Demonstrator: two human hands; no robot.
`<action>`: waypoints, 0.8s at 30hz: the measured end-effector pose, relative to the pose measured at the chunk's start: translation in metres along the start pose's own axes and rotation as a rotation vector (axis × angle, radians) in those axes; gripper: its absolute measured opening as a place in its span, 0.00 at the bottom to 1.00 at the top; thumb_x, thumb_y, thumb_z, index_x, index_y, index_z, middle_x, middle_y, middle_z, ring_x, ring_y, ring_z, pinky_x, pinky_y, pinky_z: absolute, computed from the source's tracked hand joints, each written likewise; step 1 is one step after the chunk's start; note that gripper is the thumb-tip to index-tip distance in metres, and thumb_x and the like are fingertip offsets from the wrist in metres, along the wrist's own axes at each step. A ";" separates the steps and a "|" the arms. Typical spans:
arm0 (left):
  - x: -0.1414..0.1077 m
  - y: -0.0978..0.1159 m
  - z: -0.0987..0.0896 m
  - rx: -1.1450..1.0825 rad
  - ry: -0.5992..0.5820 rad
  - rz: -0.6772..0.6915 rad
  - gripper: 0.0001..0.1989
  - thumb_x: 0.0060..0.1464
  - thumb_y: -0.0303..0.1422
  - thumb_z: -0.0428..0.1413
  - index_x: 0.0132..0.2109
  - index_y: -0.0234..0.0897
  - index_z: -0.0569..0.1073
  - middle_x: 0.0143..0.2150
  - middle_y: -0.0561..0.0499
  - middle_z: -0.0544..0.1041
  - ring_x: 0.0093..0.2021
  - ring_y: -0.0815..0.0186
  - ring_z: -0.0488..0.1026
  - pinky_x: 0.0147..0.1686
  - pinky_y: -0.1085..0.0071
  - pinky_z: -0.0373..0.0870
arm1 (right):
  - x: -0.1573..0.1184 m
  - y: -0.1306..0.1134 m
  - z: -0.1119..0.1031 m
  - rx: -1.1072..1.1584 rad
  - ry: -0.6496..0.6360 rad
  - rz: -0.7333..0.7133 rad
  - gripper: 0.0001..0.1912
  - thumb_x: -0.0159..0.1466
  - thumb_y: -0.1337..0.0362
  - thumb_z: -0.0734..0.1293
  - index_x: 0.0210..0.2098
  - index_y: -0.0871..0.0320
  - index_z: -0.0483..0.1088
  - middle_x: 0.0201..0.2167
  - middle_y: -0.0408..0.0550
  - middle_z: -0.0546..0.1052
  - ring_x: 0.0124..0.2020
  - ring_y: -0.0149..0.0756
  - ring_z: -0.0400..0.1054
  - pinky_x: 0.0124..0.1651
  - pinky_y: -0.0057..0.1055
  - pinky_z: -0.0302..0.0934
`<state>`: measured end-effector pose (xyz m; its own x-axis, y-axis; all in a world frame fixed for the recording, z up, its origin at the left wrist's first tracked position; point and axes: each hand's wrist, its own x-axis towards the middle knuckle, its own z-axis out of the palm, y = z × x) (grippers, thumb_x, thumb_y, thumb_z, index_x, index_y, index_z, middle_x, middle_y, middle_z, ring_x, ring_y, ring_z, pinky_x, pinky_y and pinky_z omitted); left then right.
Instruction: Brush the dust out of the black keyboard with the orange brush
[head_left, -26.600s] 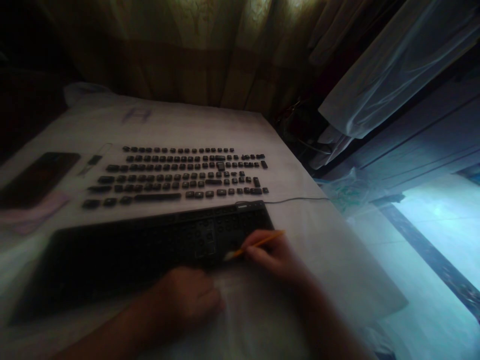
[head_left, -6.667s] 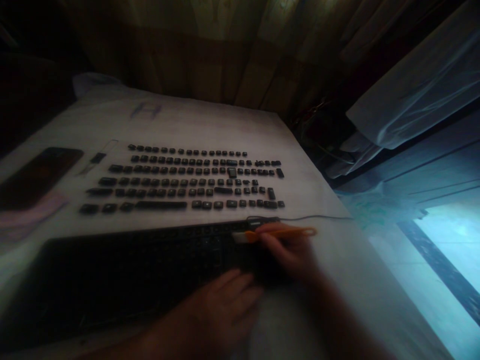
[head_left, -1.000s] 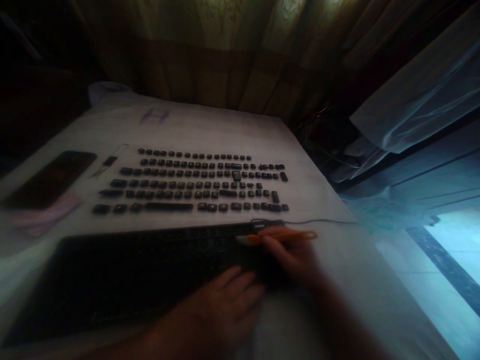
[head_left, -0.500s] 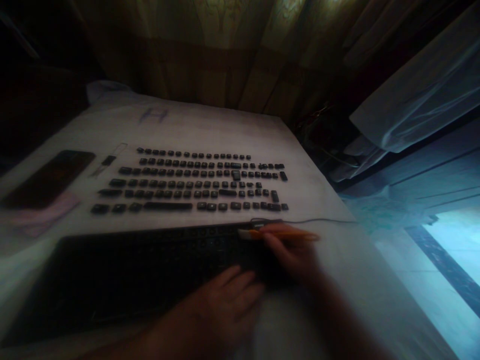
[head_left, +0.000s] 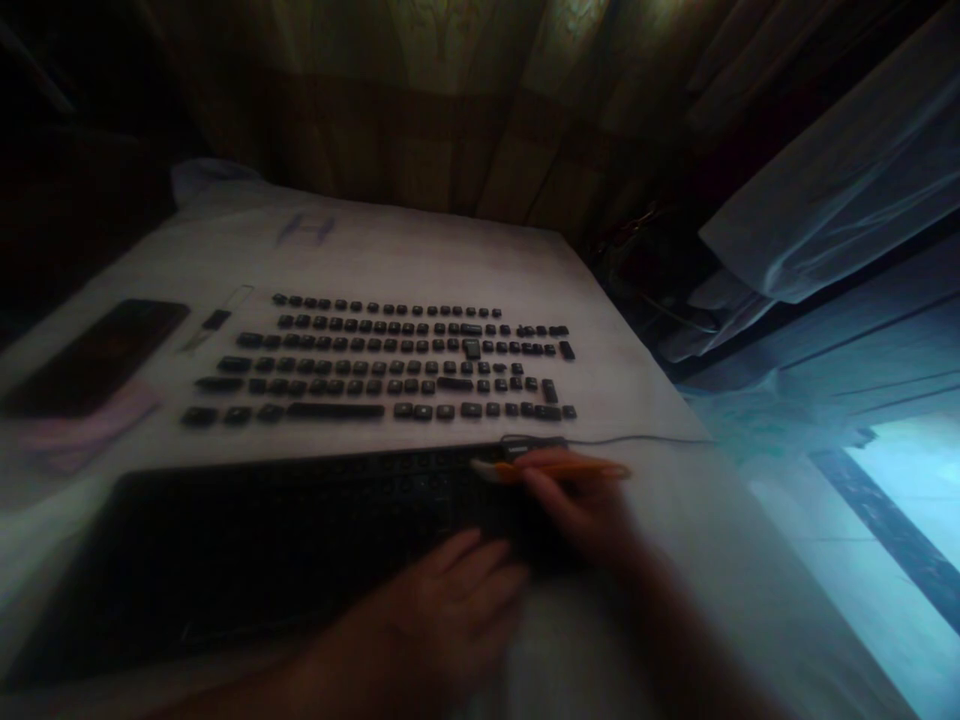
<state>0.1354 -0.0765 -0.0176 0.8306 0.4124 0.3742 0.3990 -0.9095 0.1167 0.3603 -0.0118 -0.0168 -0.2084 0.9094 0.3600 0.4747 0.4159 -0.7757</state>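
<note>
A black keyboard base (head_left: pixel 247 560), its keycaps off, lies along the near side of the table. My right hand (head_left: pixel 581 500) is closed around a brush (head_left: pixel 555 469) with an orange handle. The pale bristles point left and meet the upper right part of the keyboard, as far as the dim light shows. My left hand (head_left: pixel 457 610) rests palm down at the keyboard's near right edge, fingers stretched out and holding nothing. Beyond the keyboard, loose black keycaps (head_left: pixel 336 411) are laid out in several rows.
A dark phone (head_left: pixel 97 355) lies at the left, partly over a pink cloth (head_left: pixel 97 425). Near it is a thin tool with a wire loop and black grip (head_left: pixel 217 319). The keyboard's cable (head_left: pixel 637 438) runs right across the white-covered table (head_left: pixel 420 250). A curtain (head_left: pixel 420 120) hangs behind.
The brush in my right hand has shifted slightly to the left over the keyboard. My left hand stays in the same place.
</note>
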 end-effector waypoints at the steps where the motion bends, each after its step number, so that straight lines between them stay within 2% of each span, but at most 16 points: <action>1: 0.000 0.000 0.000 -0.002 0.004 -0.001 0.14 0.68 0.33 0.48 0.52 0.39 0.75 0.58 0.53 0.77 0.58 0.61 0.72 0.63 0.61 0.62 | 0.000 0.000 0.000 0.003 0.002 0.011 0.07 0.65 0.61 0.67 0.36 0.54 0.78 0.31 0.47 0.84 0.33 0.41 0.80 0.38 0.35 0.77; 15: -0.001 0.000 0.003 -0.004 0.014 -0.004 0.12 0.67 0.34 0.50 0.51 0.40 0.76 0.58 0.53 0.77 0.58 0.61 0.71 0.64 0.61 0.60 | -0.002 -0.002 0.001 0.087 -0.031 0.095 0.06 0.63 0.63 0.68 0.35 0.51 0.78 0.31 0.43 0.84 0.34 0.40 0.80 0.38 0.35 0.76; 17: 0.000 -0.001 0.001 -0.005 0.014 -0.005 0.12 0.67 0.33 0.49 0.51 0.39 0.76 0.58 0.53 0.78 0.58 0.62 0.72 0.63 0.61 0.61 | -0.002 -0.003 0.001 0.114 -0.014 0.106 0.05 0.63 0.64 0.68 0.35 0.52 0.78 0.31 0.43 0.83 0.33 0.39 0.80 0.37 0.34 0.76; 22: 0.000 -0.001 0.001 -0.005 0.004 0.000 0.12 0.67 0.32 0.49 0.51 0.38 0.75 0.59 0.52 0.77 0.60 0.61 0.71 0.64 0.61 0.60 | 0.000 -0.007 -0.001 0.187 0.091 0.174 0.05 0.63 0.63 0.69 0.34 0.53 0.78 0.24 0.42 0.81 0.22 0.34 0.75 0.26 0.29 0.72; 24: -0.002 -0.001 0.003 0.006 -0.003 0.001 0.12 0.67 0.33 0.49 0.52 0.39 0.75 0.59 0.53 0.76 0.60 0.61 0.70 0.64 0.61 0.60 | 0.000 -0.007 -0.001 0.179 0.124 0.175 0.05 0.63 0.62 0.69 0.34 0.54 0.79 0.24 0.42 0.81 0.22 0.34 0.75 0.27 0.29 0.73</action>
<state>0.1348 -0.0763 -0.0206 0.8322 0.4119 0.3712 0.4008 -0.9095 0.1107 0.3580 -0.0145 -0.0108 -0.0249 0.9639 0.2650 0.3333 0.2580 -0.9069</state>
